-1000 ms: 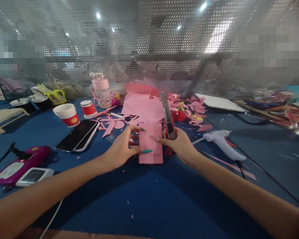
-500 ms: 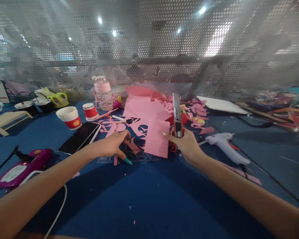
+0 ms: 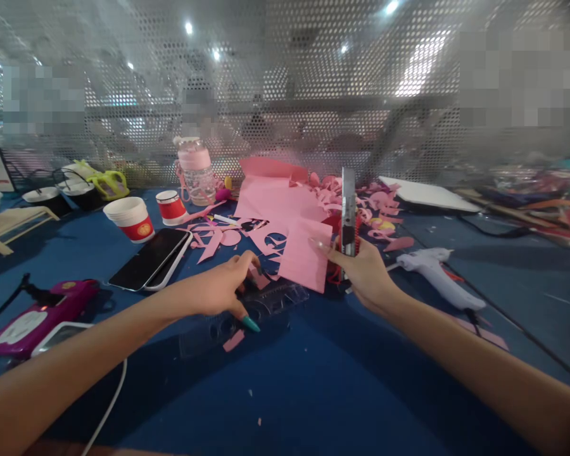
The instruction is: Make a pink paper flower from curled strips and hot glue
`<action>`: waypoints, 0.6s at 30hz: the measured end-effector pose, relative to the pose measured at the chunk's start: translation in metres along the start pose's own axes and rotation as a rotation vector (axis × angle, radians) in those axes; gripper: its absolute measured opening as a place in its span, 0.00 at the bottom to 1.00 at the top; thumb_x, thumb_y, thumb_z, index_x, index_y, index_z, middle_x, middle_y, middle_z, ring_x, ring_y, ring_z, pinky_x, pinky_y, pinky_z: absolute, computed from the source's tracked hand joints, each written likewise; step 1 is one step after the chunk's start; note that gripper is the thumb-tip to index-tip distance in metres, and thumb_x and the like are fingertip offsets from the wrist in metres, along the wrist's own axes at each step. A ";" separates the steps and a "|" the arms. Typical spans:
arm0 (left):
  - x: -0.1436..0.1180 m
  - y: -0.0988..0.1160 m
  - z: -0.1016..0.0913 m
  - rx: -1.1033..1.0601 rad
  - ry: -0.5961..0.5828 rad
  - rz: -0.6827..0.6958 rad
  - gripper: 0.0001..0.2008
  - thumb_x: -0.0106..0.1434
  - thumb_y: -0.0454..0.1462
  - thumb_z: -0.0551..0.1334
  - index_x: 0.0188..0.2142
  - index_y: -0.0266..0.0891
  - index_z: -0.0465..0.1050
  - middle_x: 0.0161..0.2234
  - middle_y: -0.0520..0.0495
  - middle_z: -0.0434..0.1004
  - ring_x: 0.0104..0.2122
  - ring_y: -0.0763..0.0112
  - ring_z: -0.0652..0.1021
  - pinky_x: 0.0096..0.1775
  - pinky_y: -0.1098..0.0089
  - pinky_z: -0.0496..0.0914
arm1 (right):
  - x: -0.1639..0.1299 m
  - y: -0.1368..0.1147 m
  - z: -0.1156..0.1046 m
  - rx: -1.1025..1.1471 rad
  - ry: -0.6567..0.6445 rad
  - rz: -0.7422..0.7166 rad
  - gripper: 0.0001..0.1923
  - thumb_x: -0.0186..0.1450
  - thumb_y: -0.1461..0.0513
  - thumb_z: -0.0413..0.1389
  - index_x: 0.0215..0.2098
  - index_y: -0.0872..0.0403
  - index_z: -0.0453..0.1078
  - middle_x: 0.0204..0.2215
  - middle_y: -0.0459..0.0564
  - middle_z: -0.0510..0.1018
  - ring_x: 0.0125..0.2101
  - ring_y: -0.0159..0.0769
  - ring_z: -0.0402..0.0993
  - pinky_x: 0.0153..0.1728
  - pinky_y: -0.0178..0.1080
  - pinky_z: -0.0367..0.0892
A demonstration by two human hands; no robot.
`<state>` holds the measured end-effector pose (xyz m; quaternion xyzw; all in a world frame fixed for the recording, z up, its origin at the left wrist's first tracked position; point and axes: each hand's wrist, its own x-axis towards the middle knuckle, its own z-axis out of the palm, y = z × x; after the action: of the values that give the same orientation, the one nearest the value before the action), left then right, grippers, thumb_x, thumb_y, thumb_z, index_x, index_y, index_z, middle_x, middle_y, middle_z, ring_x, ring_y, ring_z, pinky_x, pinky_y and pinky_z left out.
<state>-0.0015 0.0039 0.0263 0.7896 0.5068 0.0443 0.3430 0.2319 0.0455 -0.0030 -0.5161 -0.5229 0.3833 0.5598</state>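
My right hand point(image 3: 368, 273) is closed around a grey utility knife point(image 3: 348, 206), which stands upright, and pinches the edge of a pink paper piece point(image 3: 304, 256) with the thumb on top. On the left, my left hand point(image 3: 228, 283) curls over a clear plastic stencil point(image 3: 278, 300), its teal-nailed thumb at the near side. The fingertips are partly hidden behind the hand. A small pink scrap point(image 3: 233, 341) lies by the stencil. Behind both hands spread a large pink sheet point(image 3: 275, 199) and cut pink scraps point(image 3: 213, 244), some with round holes.
To the left are a phone point(image 3: 149, 258), two paper cups point(image 3: 130, 220) point(image 3: 171, 208), a bottle point(image 3: 196, 174) and a purple device point(image 3: 40, 320) with a cable. At right lies a white glue gun point(image 3: 439, 275). A perforated screen point(image 3: 285, 82) rises behind the table.
My left hand has moved slightly right and nearer, and the stencil has turned and slid toward me. The paper piece and utility knife have shifted a little right; a scrap now shows near the left thumb.
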 end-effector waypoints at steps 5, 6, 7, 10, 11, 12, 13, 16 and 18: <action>0.005 -0.009 -0.006 -0.090 -0.091 0.003 0.25 0.46 0.36 0.61 0.44 0.39 0.57 0.33 0.47 0.72 0.29 0.67 0.74 0.26 0.71 0.65 | 0.002 0.001 -0.001 0.001 0.012 -0.006 0.22 0.40 0.53 0.66 0.20 0.54 0.59 0.17 0.38 0.61 0.19 0.25 0.55 0.21 0.33 0.57; 0.007 -0.012 -0.009 -0.086 -0.077 0.007 0.21 0.46 0.36 0.62 0.41 0.39 0.59 0.32 0.48 0.73 0.30 0.67 0.74 0.27 0.71 0.65 | 0.003 0.001 -0.001 0.010 0.015 -0.004 0.21 0.41 0.54 0.66 0.20 0.54 0.59 0.18 0.38 0.61 0.19 0.25 0.56 0.21 0.33 0.57; 0.009 -0.016 -0.014 -0.049 -0.012 -0.012 0.16 0.47 0.35 0.61 0.37 0.38 0.62 0.32 0.48 0.74 0.31 0.67 0.74 0.27 0.71 0.65 | 0.002 0.000 -0.001 0.022 0.019 -0.002 0.21 0.41 0.54 0.66 0.20 0.54 0.59 0.18 0.38 0.61 0.19 0.24 0.56 0.20 0.33 0.57; 0.013 -0.023 -0.029 0.040 0.341 -0.052 0.10 0.52 0.35 0.57 0.36 0.38 0.64 0.29 0.48 0.74 0.28 0.69 0.74 0.30 0.70 0.66 | -0.005 -0.006 0.001 0.033 -0.031 0.045 0.20 0.45 0.53 0.64 0.21 0.53 0.58 0.15 0.37 0.59 0.15 0.24 0.56 0.16 0.32 0.56; 0.013 -0.024 -0.034 0.076 0.470 -0.050 0.08 0.55 0.35 0.56 0.36 0.39 0.64 0.31 0.47 0.74 0.29 0.70 0.74 0.30 0.70 0.66 | -0.009 -0.009 0.003 0.018 -0.070 0.063 0.20 0.46 0.53 0.63 0.22 0.53 0.57 0.14 0.36 0.59 0.14 0.24 0.55 0.15 0.32 0.55; 0.012 -0.024 -0.038 0.118 0.587 -0.055 0.09 0.57 0.35 0.55 0.38 0.39 0.64 0.33 0.47 0.74 0.29 0.70 0.74 0.31 0.69 0.67 | -0.015 -0.012 0.005 -0.015 -0.118 0.073 0.19 0.47 0.53 0.63 0.22 0.53 0.57 0.14 0.36 0.59 0.13 0.24 0.55 0.14 0.31 0.55; 0.012 -0.024 -0.041 0.147 0.680 -0.067 0.09 0.58 0.35 0.54 0.39 0.39 0.64 0.34 0.46 0.74 0.29 0.70 0.74 0.31 0.69 0.67 | -0.020 -0.014 0.006 -0.065 -0.169 0.071 0.19 0.48 0.53 0.63 0.22 0.52 0.56 0.14 0.36 0.59 0.13 0.24 0.56 0.13 0.31 0.56; 0.009 -0.018 -0.044 0.168 0.823 -0.088 0.11 0.59 0.33 0.53 0.43 0.39 0.63 0.38 0.45 0.73 0.29 0.72 0.75 0.32 0.70 0.68 | -0.037 -0.019 0.011 -0.268 -0.356 0.067 0.18 0.48 0.57 0.63 0.23 0.53 0.56 0.15 0.36 0.62 0.13 0.23 0.60 0.13 0.30 0.58; 0.007 -0.013 -0.042 0.166 0.858 -0.089 0.12 0.59 0.33 0.52 0.43 0.38 0.62 0.40 0.44 0.72 0.30 0.71 0.75 0.33 0.69 0.69 | -0.045 -0.020 0.013 -0.365 -0.481 0.109 0.16 0.50 0.59 0.62 0.25 0.53 0.57 0.16 0.37 0.65 0.13 0.24 0.63 0.13 0.30 0.60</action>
<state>-0.0255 0.0342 0.0482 0.7020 0.6388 0.3126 0.0384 0.2094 0.0007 0.0067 -0.5299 -0.6722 0.4235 0.2967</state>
